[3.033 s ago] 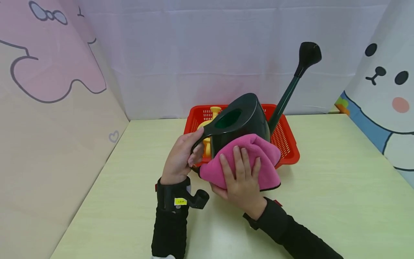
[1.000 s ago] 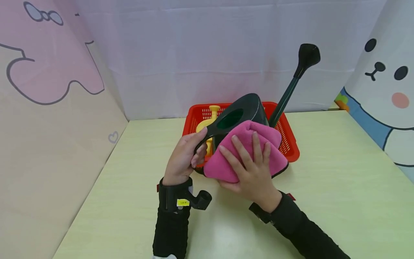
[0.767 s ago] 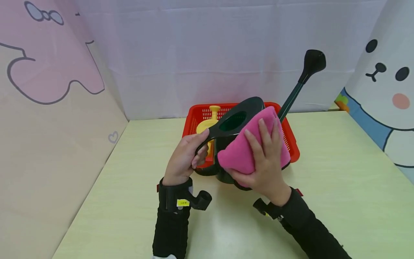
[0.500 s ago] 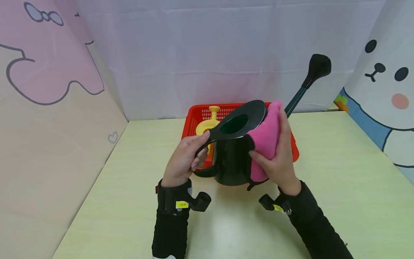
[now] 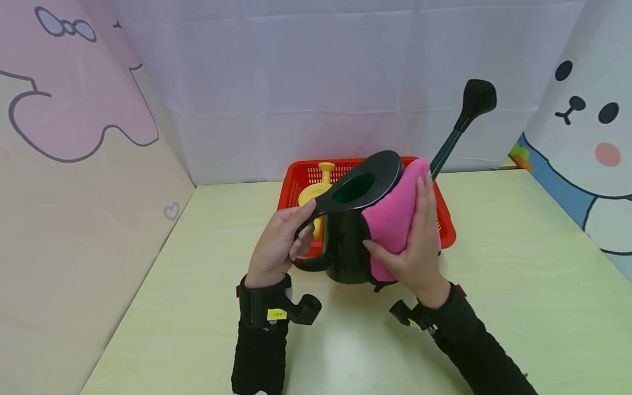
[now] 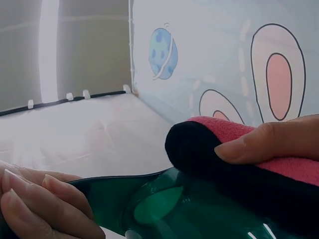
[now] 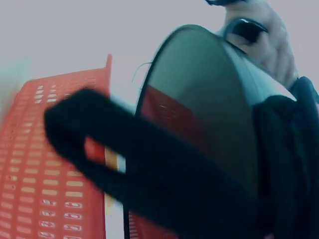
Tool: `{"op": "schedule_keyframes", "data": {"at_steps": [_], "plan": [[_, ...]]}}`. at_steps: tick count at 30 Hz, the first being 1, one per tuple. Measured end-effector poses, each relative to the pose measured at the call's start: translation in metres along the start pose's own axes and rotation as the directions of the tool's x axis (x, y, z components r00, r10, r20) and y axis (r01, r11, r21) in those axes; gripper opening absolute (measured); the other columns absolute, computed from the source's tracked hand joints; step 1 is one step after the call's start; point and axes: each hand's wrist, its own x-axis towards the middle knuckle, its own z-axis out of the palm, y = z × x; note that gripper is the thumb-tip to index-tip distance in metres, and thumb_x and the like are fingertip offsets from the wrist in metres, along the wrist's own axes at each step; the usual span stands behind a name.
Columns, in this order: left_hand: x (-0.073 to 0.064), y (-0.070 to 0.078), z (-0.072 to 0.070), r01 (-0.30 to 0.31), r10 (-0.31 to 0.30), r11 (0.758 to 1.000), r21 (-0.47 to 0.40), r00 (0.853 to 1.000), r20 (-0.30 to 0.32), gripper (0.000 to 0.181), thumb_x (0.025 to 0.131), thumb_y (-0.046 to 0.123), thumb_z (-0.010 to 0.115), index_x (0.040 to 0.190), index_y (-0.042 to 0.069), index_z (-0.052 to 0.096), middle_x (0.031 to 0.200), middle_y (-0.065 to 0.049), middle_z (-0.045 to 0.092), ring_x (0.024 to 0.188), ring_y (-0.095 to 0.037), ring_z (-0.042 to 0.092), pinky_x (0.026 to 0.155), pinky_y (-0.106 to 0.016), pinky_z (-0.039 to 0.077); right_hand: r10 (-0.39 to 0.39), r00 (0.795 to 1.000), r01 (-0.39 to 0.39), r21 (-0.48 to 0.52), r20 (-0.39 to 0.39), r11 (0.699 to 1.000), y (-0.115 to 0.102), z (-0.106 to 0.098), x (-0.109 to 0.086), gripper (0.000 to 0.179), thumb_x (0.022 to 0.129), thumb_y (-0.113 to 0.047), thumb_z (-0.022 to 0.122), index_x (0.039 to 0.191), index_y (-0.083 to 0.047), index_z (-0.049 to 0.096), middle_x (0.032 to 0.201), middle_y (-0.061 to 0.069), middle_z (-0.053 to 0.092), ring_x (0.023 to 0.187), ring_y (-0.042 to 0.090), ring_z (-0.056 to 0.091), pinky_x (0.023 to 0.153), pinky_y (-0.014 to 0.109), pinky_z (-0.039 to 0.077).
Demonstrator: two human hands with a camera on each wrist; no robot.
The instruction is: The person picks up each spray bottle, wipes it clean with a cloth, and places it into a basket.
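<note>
My left hand [image 5: 274,247] grips the handle of a dark green watering can [image 5: 343,247], whose long spout ends in a black sprinkler head [image 5: 479,99] at upper right. The can is tilted over the table in front of the basket; its underside shows in the right wrist view. My right hand [image 5: 419,258] holds a pink cloth [image 5: 392,219] with black edging against the can's right side, thumb toward the front. In the left wrist view the right thumb [image 6: 244,149] presses the cloth's black border at the can's rim. The cloth hides the spout's base.
A red plastic basket [image 5: 446,233] stands behind the can, against the white curtain [image 5: 316,88]. Inside it is a yellow object [image 5: 313,192] with a knobbed stem. The pale table [image 5: 207,329] spreads to both sides.
Over three seconds, my right hand moves the cloth from the can's front to its right side. In the last half second it shifts slightly left, along with the can. My left hand keeps its grip.
</note>
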Motion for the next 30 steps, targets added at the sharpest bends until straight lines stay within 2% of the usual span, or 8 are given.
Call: {"op": "schedule_keyframes", "data": {"at_steps": [4, 7, 11, 14, 17, 22, 25, 30], "plan": [[0.001, -0.001, 0.0, -0.021, 0.021, 1.0, -0.006, 1.0, 0.0, 0.043, 0.096, 0.029, 0.042, 0.056, 0.014, 0.043, 0.047, 0.004, 0.04, 0.039, -0.007, 0.036, 0.044, -0.017, 0.03, -0.16, 0.986, 0.15, -0.178, -0.041, 0.973, -0.004, 0.012, -0.01, 0.088, 0.08, -0.062, 0.052, 0.143, -0.009, 0.023, 0.15, 0.015, 0.02, 0.138, 0.031, 0.02, 0.101, 0.054, 0.036], [0.002, -0.002, 0.0, -0.04, 0.04, 0.999, -0.011, 0.999, 0.003, 0.043, 0.097, 0.028, 0.042, 0.056, 0.014, 0.042, 0.047, 0.004, 0.039, 0.039, -0.006, 0.035, 0.043, -0.017, 0.029, -0.293, 0.955, 0.274, -0.261, -0.039, 0.926, -0.007, 0.022, -0.016, 0.08, 0.082, -0.058, 0.052, 0.142, -0.012, 0.026, 0.15, 0.014, 0.019, 0.137, 0.033, 0.019, 0.106, 0.054, 0.028], [0.003, -0.003, 0.002, -0.051, 0.052, 0.998, -0.026, 0.999, 0.007, 0.043, 0.097, 0.026, 0.04, 0.056, 0.014, 0.042, 0.047, 0.004, 0.039, 0.039, -0.005, 0.035, 0.043, -0.017, 0.029, -0.454, 0.889, 0.443, -0.374, 0.063, 0.815, -0.013, 0.032, -0.026, 0.066, 0.088, -0.051, 0.047, 0.139, -0.011, 0.035, 0.152, 0.015, 0.017, 0.14, 0.034, 0.015, 0.112, 0.054, 0.01], [0.004, -0.003, 0.002, -0.045, 0.046, 0.998, -0.038, 0.999, 0.01, 0.042, 0.097, 0.026, 0.039, 0.057, 0.014, 0.042, 0.048, 0.004, 0.039, 0.038, -0.005, 0.034, 0.042, -0.017, 0.029, -0.527, 0.835, 0.538, -0.439, 0.159, 0.719, -0.019, 0.035, -0.032, 0.056, 0.091, -0.047, 0.043, 0.133, -0.011, 0.044, 0.147, 0.017, 0.028, 0.14, 0.034, 0.015, 0.112, 0.055, 0.001], [0.005, -0.002, 0.003, -0.041, 0.042, 0.998, -0.057, 0.999, 0.017, 0.042, 0.097, 0.026, 0.039, 0.057, 0.014, 0.042, 0.049, 0.004, 0.039, 0.038, -0.005, 0.034, 0.042, -0.016, 0.028, -0.554, 0.808, 0.578, -0.458, 0.202, 0.676, -0.022, 0.035, -0.032, 0.05, 0.091, -0.045, 0.042, 0.128, -0.011, 0.049, 0.138, 0.017, 0.04, 0.139, 0.034, 0.018, 0.112, 0.055, -0.001], [0.006, -0.004, 0.004, -0.046, 0.048, 0.996, -0.076, 0.998, 0.03, 0.041, 0.097, 0.026, 0.039, 0.057, 0.014, 0.042, 0.049, 0.004, 0.039, 0.038, -0.004, 0.034, 0.041, -0.016, 0.028, -0.557, 0.809, 0.579, -0.425, 0.189, 0.696, -0.016, 0.028, -0.025, 0.052, 0.091, -0.047, 0.04, 0.131, -0.014, 0.046, 0.138, 0.016, 0.038, 0.14, 0.033, 0.016, 0.113, 0.053, 0.002], [0.006, -0.005, 0.004, -0.041, 0.042, 0.997, -0.063, 0.999, 0.022, 0.041, 0.097, 0.026, 0.04, 0.057, 0.014, 0.042, 0.048, 0.004, 0.039, 0.038, -0.005, 0.034, 0.042, -0.016, 0.028, -0.556, 0.819, 0.564, -0.388, 0.146, 0.729, -0.01, 0.024, -0.02, 0.057, 0.09, -0.048, 0.043, 0.136, -0.015, 0.041, 0.144, 0.015, 0.031, 0.14, 0.033, 0.014, 0.112, 0.054, 0.006], [0.005, -0.006, 0.005, -0.028, 0.028, 0.999, -0.042, 1.0, 0.01, 0.041, 0.097, 0.028, 0.041, 0.059, 0.013, 0.042, 0.049, 0.003, 0.039, 0.039, -0.006, 0.035, 0.043, -0.017, 0.03, -0.479, 0.877, 0.47, -0.3, 0.049, 0.83, -0.001, 0.014, -0.011, 0.064, 0.085, -0.053, 0.05, 0.136, -0.016, 0.04, 0.148, 0.012, 0.028, 0.138, 0.034, 0.018, 0.109, 0.055, 0.02]]}}
